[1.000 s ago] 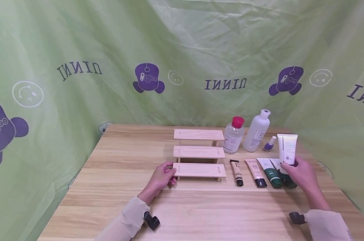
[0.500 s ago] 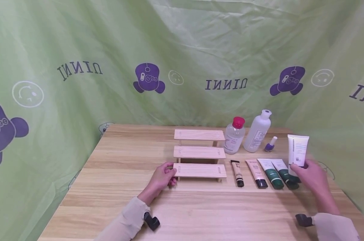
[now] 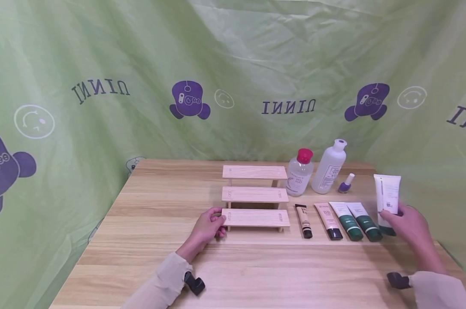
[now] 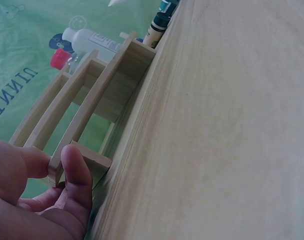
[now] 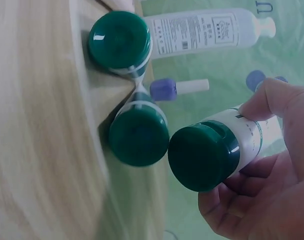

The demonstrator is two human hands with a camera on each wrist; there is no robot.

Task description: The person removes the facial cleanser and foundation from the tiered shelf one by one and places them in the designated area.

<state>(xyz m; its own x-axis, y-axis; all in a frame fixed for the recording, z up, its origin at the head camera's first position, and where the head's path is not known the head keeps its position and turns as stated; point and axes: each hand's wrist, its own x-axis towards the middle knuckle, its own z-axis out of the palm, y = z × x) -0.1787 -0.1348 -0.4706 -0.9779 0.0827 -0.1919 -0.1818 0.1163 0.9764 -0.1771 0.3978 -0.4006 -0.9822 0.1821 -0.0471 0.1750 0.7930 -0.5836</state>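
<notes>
My left hand (image 3: 207, 225) pinches the left end of the lowest step of a three-tier wooden display stand (image 3: 255, 218); the left wrist view shows thumb and fingers on either side of the board (image 4: 87, 112). At the right, my right hand (image 3: 410, 223) grips a white squeeze tube (image 3: 387, 193) with a dark green cap (image 5: 204, 155), held upright with the cap down. Two similar green-capped tubes (image 3: 346, 221) lie side by side just left of it. Beside them lie a pink BB cream tube (image 3: 328, 221) and a slim beige tube with a black cap (image 3: 304, 221).
Behind the tubes stand a clear bottle with a red cap (image 3: 298, 176), a tall white bottle (image 3: 329, 167) and a small purple nail polish bottle (image 3: 346, 184). A green printed curtain (image 3: 233, 51) hangs behind the wooden table (image 3: 233, 270).
My right hand has moved right with the white tube, away from over the two lying green-capped tubes, which now show fully. The left hand has stayed on the stand.
</notes>
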